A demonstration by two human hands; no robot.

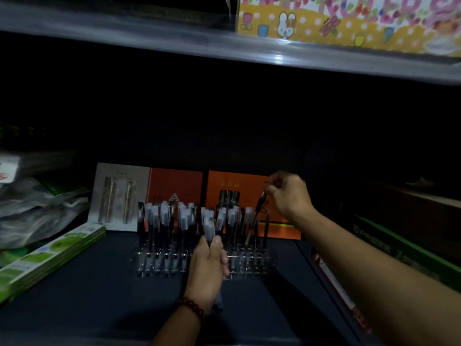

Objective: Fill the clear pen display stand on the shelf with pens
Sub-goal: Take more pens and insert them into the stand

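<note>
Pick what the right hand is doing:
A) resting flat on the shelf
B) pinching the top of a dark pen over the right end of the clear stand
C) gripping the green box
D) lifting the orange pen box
B: the right hand pinches the top of a dark pen over the right end of the clear pen display stand, while the left hand grips a bundle of pens.

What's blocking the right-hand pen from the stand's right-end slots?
Nothing visible. The right hand pinches the pen tilted over the right end of the stand, close beside standing pens. The left hand, gripping spare pens, is in front of the stand's middle, off that path. Slots too dim to check.
</note>
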